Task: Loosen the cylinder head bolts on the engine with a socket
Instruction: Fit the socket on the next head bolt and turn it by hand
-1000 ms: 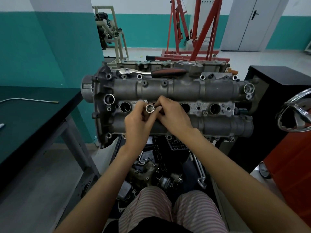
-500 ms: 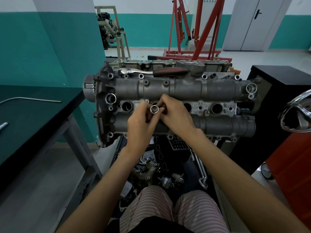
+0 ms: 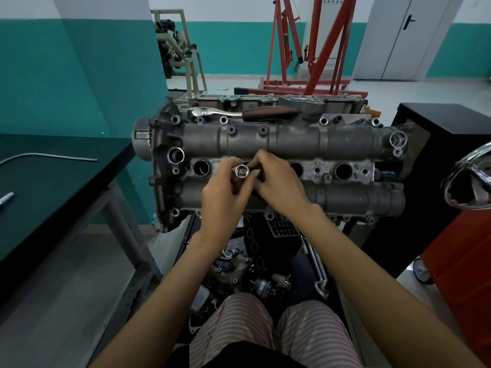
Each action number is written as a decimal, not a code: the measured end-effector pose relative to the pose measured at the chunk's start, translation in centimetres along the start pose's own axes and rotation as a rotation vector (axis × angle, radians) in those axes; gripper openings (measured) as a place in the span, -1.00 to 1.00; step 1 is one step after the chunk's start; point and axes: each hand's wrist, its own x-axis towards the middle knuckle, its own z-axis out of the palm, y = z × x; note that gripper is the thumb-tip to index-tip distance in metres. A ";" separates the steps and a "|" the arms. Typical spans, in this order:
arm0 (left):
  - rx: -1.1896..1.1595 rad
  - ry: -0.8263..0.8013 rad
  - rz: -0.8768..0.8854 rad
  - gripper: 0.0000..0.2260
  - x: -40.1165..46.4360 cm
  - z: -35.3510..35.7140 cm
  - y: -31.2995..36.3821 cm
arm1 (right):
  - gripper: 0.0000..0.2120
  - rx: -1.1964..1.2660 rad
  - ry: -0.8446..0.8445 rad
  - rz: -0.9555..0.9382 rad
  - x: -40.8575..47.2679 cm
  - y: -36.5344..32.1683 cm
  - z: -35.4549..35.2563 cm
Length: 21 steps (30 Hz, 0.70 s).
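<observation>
A grey engine cylinder head (image 3: 292, 139) lies across the middle of the view, with a row of round plug wells along its centre. Just above that row I hold a small chrome socket (image 3: 242, 171), its open square end facing me. My left hand (image 3: 223, 200) grips the socket from below. My right hand (image 3: 276, 181) pinches its right side with fingertips. A ratchet (image 3: 239, 113) with a chrome head and red-black handle rests on the far edge of the head. The well under my hands is hidden.
A dark green workbench (image 3: 53, 197) with a thin metal rod (image 3: 47, 156) stands at the left. A black cabinet (image 3: 438, 123) and a red cart (image 3: 462, 261) sit at the right. Loose engine parts (image 3: 239, 272) lie on the floor by my knees. A red engine hoist (image 3: 308, 49) stands behind.
Both hands with the socket have stayed over the centre row; the socket's open end has turned slightly more toward me. The view shifted a little.
</observation>
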 end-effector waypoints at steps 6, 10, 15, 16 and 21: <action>-0.008 -0.006 0.075 -0.83 -0.1 -0.2 0.3 | -0.84 -0.052 -0.023 -0.090 -0.2 0.0 0.0; 0.017 0.029 0.029 -0.80 0.2 0.0 0.6 | -0.79 0.006 0.000 -0.011 -0.2 -0.2 0.0; 0.049 -0.023 0.037 -0.81 -0.1 -0.4 0.7 | -0.87 -0.007 0.007 0.012 -0.1 0.0 0.0; 0.067 -0.035 0.057 -0.75 -0.1 -0.4 0.7 | -0.86 -0.011 0.004 -0.002 -0.2 0.0 0.0; 0.043 0.011 0.031 -0.87 -0.1 -0.3 0.6 | -0.82 -0.075 0.008 -0.085 -0.5 -0.1 0.0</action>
